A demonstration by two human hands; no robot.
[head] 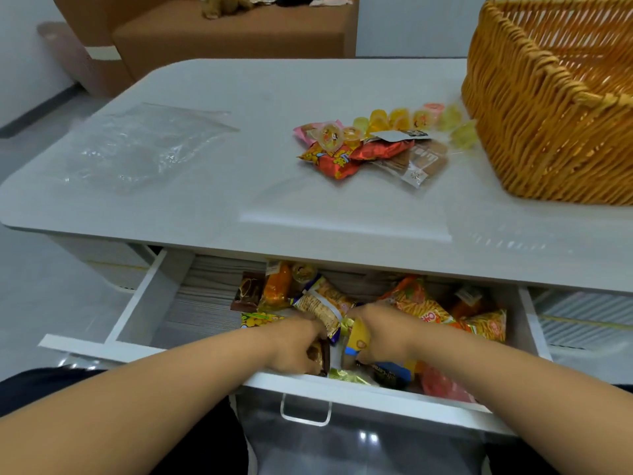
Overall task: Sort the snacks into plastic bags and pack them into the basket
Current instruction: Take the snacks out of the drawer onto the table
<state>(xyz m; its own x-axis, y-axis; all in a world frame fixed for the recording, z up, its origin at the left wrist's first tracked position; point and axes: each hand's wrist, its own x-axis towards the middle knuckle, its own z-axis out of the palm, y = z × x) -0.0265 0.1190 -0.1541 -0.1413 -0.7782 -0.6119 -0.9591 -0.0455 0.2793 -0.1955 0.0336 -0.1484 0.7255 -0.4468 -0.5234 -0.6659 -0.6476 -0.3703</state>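
Both hands reach into the open drawer (pixel 144 296) under the bench (pixel 239 186); the left hand (pixel 294 344) has its grip curled round a brown packet (pixel 320 354); the right hand (pixel 380 334) clamps a yellow packet (pixel 358 339); more snacks (pixel 370 149) lie on the bench between the plastic bags (pixel 137 145) and the wicker basket (pixel 548 108).

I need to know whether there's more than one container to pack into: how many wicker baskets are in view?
1. The wicker basket stands on the table at its far right, beside the snack pile, partly cut off by the frame edge.
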